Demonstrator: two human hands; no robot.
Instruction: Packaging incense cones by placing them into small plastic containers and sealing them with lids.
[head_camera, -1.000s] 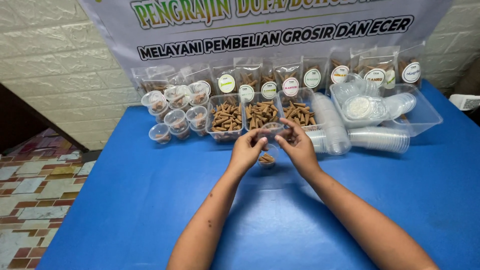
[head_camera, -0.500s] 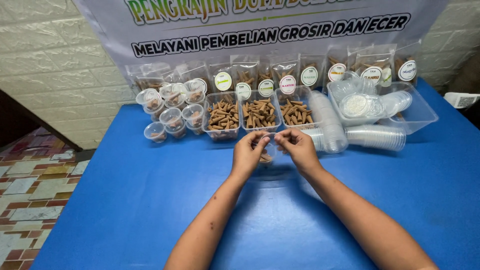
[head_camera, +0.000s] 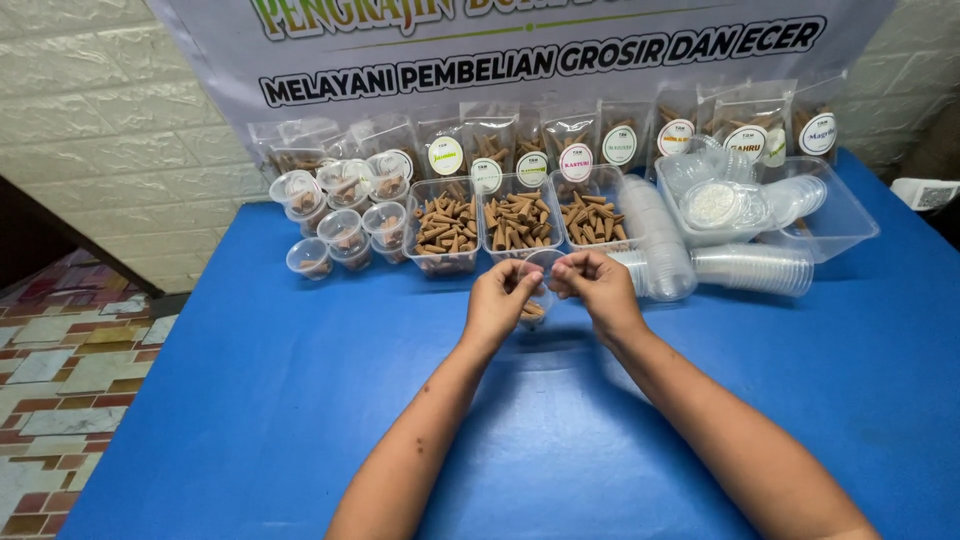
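Here, both hands pinch a small clear cup (head_camera: 537, 300) over a blue table (head_camera: 250, 400) beside a white brick wall (head_camera: 90, 120).

Over the last second the left hand (head_camera: 500, 300) and right hand (head_camera: 597, 285) drew slightly toward the lower part of the frame, away from the three trays of brown cones (head_camera: 517, 222). The small clear cup (head_camera: 535, 300) between them came along. The fingertips kept close together above it.
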